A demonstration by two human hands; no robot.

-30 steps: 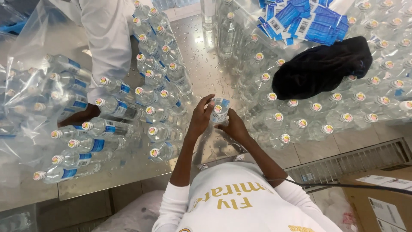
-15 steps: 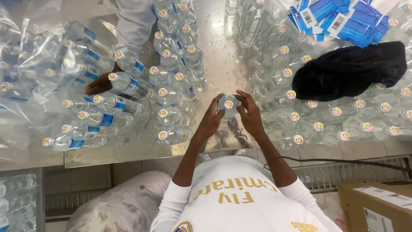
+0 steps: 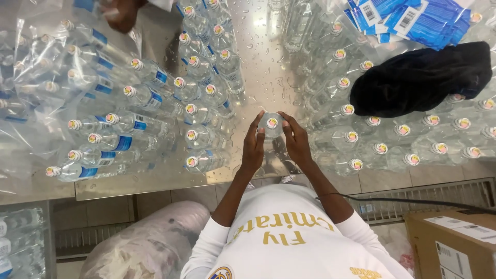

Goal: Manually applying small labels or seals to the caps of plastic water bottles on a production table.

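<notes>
I see both sets of fingers wrapped round one clear water bottle (image 3: 271, 125), upright, cap facing the camera. Left hand (image 3: 253, 147) grips its left side, right hand (image 3: 297, 140) its right, both closed on it. Bottle sits over the wet steel table (image 3: 258, 67), in the gap between labelled bottles (image 3: 199, 137) left and capped rows (image 3: 382, 147) right. Black cloth (image 3: 421, 77) lies on those rows.

Clear glossy plastic bottle (image 3: 270, 125) at centre, wet polished metal desk (image 3: 261, 77) beaded with droplets, crinkled shiny plastic wrap (image 3: 31, 119) at left, matt black cloth (image 3: 418, 82) at upper right, glossy blue paper labels (image 3: 408, 18), matt brown cardboard box (image 3: 454, 243) at lower right.
</notes>
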